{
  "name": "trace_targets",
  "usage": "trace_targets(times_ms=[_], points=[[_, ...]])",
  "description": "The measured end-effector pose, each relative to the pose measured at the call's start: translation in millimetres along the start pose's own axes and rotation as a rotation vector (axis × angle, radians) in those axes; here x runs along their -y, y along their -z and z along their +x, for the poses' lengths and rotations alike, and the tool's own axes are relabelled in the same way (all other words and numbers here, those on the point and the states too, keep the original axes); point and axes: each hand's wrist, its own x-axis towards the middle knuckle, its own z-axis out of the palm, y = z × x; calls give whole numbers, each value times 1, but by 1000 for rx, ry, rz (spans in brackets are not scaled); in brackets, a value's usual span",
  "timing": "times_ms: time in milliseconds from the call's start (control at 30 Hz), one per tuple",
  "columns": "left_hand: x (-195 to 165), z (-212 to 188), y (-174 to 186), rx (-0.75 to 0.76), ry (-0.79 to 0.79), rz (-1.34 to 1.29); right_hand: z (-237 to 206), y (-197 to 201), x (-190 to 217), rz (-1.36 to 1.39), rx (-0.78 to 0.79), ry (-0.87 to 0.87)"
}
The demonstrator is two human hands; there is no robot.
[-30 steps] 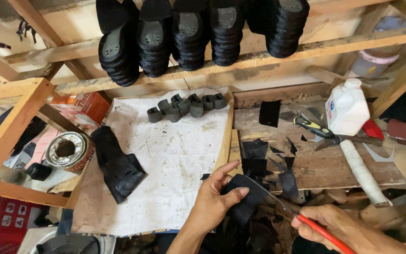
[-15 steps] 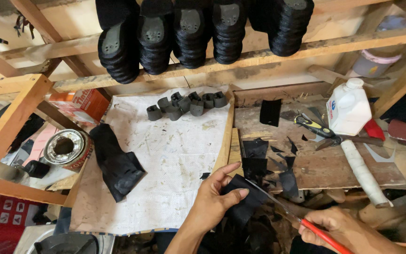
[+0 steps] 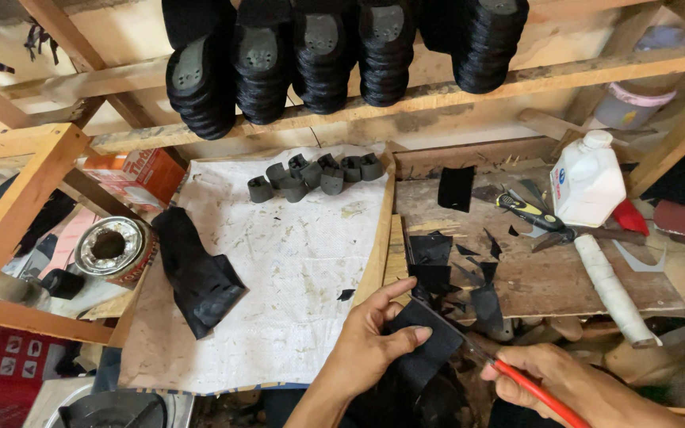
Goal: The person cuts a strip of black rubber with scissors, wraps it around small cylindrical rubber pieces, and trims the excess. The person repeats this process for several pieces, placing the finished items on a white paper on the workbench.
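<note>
Left hand (image 3: 370, 349) pinches black leather piece (image 3: 430, 345) between thumb and fingers. Right hand (image 3: 572, 384) fisted on red-handled knife (image 3: 529, 388), blade beyond fingertips. Leather likely light, floppy; grip near cut.

Black piece (image 3: 426, 345): lower part hidden behind the left hand (image 3: 366, 349); where it ends against the dark heap below cannot be told.
Tool with red handle (image 3: 529, 388): handle runs into the right hand (image 3: 572, 388); tip lost against the black piece, so its kind stays unclear.
Right hand: cut off by the bottom edge.
Stacked black soles (image 3: 319, 55): tops cut off by the upper edge.
Open tin (image 3: 111, 247): dark contents cannot be made out.
Grey container (image 3: 628, 103): partly hidden behind a wooden beam (image 3: 517, 79).
</note>
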Motion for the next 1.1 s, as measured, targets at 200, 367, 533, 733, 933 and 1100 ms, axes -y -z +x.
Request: trace_targets(times_ms=[200, 367, 533, 733, 933, 1100], points=[[-1, -1, 0, -20, 64, 15, -5, -6, 2, 359, -31, 30], [0, 0, 1, -30, 52, 38, 11, -4, 10, 102, -57, -257], [2, 0, 2, -20, 55, 5, 19, -6, -13, 102, -88, -282], [12, 3, 8, -37, -30, 67, 30, 7, -20, -205, -318, -81], [24, 12, 7, -120, -42, -96, 53, 54, 21, -600, -582, -383], [28, 18, 8, -176, -94, -155, 65, 65, 31, -704, -736, -261]])
